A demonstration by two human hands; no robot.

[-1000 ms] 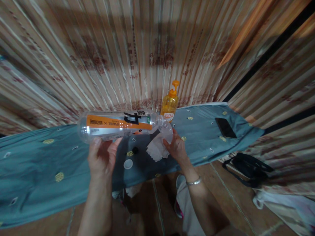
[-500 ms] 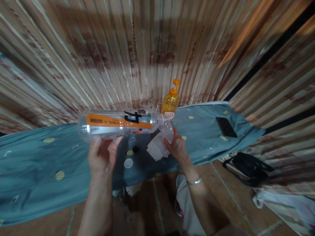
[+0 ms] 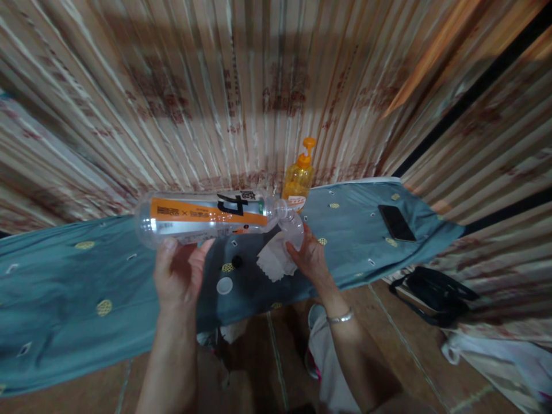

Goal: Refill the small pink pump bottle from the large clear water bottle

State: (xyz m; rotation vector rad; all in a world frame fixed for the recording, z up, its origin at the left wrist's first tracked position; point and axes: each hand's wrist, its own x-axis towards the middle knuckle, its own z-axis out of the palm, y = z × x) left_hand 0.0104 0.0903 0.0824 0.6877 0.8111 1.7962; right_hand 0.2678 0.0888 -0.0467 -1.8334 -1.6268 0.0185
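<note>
My left hand (image 3: 177,273) grips a clear plastic bottle (image 3: 207,217) with an orange label, held on its side, its mouth pointing right. That mouth rests at the rim of a small clear cup (image 3: 291,228), which my right hand (image 3: 309,259) holds with closed fingers. Under the cup lies a crumpled white tissue (image 3: 274,260) on the teal cloth (image 3: 64,287). A white bottle cap (image 3: 225,286) and a small black cap (image 3: 236,261) lie on the cloth between my hands.
An orange pump bottle (image 3: 298,181) stands at the back against the striped curtain. A black phone (image 3: 395,223) lies on the cloth at the right. A black bag (image 3: 433,294) sits on the floor below it.
</note>
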